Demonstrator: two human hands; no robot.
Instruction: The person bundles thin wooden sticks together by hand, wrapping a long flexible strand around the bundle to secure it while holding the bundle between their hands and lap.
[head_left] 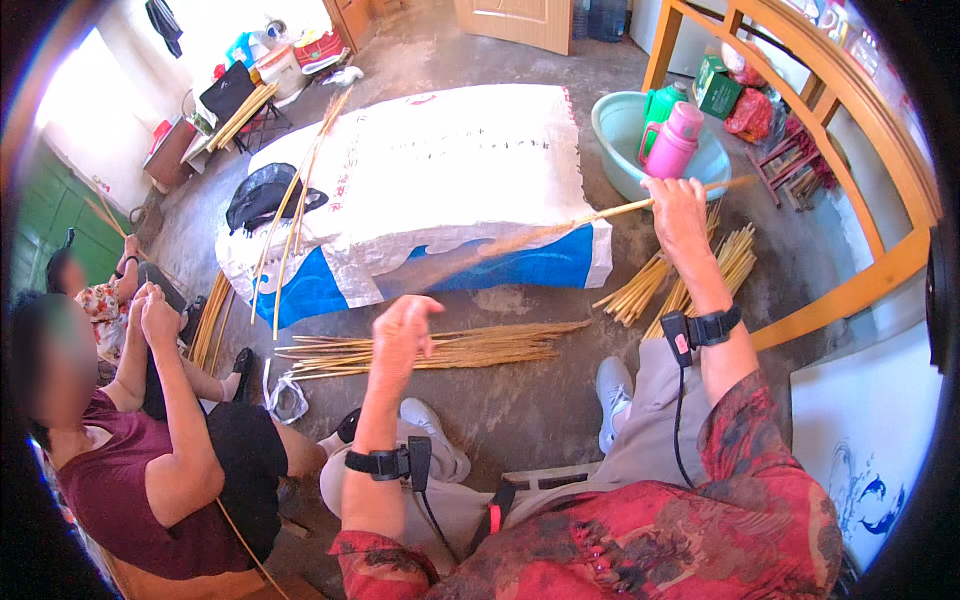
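Observation:
My right hand (678, 212) is closed round a pale reed stalk (618, 211), raised in front of the basin. The stalk's feathery brown head, smeared by motion, reaches leftward over the blue edge of a white woven sack (470, 180). My left hand (402, 332) hangs in the air with loosely bent fingers, thumb and forefinger apart, nothing visible in it. Below and behind it, a bundle of feathery reeds (480, 348) lies on the floor. More cut stalks (708, 275) lie in bunches under my right forearm.
A pale green basin (612, 140) holds a pink flask (676, 140) and a green one. A wooden frame (850, 290) stands at the right. Two people sit at the left, the nearer in a maroon top (130, 490). Thin stalks and a black bag (262, 196) lie on the sack.

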